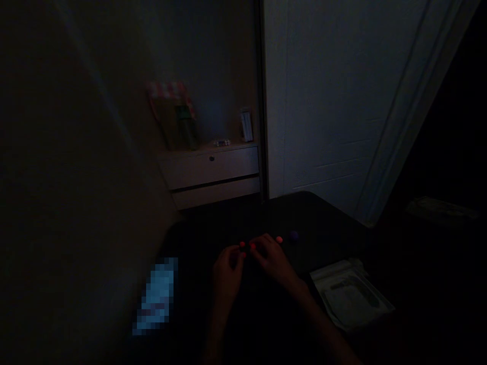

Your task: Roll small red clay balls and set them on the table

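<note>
In the dim light, my left hand [227, 266] is curled over a dark table, thumb and forefinger brought close together. A small red piece [244, 255] shows at its fingertips. Just beyond them is a red ball [242, 244]; I cannot tell whether the fingers touch it. My right hand [271, 257] pinches another small red ball [253, 246] between thumb and fingers, a short gap from the left hand. A pinkish-orange ball [279, 240] lies beside the right knuckles, and farther right is a purple ball [294, 235].
The dark table [323, 218] reaches back toward a white panel [319, 101] and a drawer unit [213, 167]. A clear plastic bag [352, 294] lies at the right. A bright blurred-out patch [158, 296] glows at left. A green-topped bottle [186, 126] stands on the unit.
</note>
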Demonstrator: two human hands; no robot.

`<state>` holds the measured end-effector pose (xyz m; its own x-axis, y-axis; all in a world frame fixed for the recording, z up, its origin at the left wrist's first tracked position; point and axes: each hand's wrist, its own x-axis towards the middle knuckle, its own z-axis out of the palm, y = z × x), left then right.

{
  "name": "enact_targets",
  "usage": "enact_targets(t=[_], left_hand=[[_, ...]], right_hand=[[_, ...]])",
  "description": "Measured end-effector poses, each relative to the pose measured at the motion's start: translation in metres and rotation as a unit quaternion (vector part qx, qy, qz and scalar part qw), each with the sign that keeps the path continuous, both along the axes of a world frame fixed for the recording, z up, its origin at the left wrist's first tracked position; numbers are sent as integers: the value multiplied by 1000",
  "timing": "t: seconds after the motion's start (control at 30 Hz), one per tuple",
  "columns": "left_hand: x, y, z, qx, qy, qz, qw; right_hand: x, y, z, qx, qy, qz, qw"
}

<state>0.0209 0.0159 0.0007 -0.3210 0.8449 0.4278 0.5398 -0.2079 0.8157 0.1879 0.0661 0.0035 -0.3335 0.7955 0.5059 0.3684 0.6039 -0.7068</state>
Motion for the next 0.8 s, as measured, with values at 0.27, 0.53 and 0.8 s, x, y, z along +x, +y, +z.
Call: enact_targets(t=[0.27, 0.53, 0.8], left_hand=[[-9, -2, -11, -38, 89, -39, 995], [-6, 0, -12, -32, 129, -48, 990], [-5, 1, -13, -35, 133, -33, 990]], right_hand=[[2, -4, -9, -9, -22, 9, 1000], [2, 0, -9, -15, -26, -10, 999], [3, 3, -18, -8, -33, 5, 999]])
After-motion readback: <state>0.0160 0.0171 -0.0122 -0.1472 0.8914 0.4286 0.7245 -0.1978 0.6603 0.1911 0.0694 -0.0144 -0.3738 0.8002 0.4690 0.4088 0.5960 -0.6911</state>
